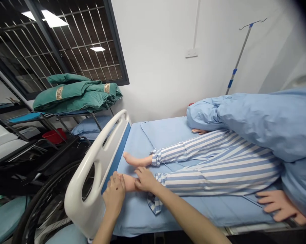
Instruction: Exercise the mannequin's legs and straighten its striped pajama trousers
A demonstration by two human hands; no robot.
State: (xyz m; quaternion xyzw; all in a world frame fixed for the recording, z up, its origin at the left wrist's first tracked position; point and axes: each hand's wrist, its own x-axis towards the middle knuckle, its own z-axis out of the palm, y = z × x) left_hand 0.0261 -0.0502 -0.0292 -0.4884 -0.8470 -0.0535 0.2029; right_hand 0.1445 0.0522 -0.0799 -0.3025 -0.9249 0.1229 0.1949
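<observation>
"Where are the hands working, going by the head view?"

"At the footboard end of the bed (163, 128). The near foot (127, 183) is lying between them, toward the near long edge and close to the footboard (78, 176). The left hand (114, 193) is curling round the toe end, its fingers lying close together."

"And the right hand (145, 179)?"

"It is bracketing the ankle side, next to the checked cuff (160, 178) of the striped trousers (208, 179). Thumb and fingers are clasping from above; I can't tell how far they are reaching underneath."

"What is making a hold like that good?"

"Even pressure, I'd say: flat fingers rather than digging tips, the ankle staying supported, the toes staying in line with the shin. I'd also be watching the gap to the footboard, since knuckles could be knocking on it."

"Is anything in the way?"

"A loose checked flap (155, 205) is hanging below the right wrist, toward the near edge. I'd be keeping it clear of the fingers."

"And the other leg?"

"The far foot (135, 160) is resting bare on the sheet, farther from the near edge, its toes pointing toward the footboard. Neither hand is gripping it."
</observation>
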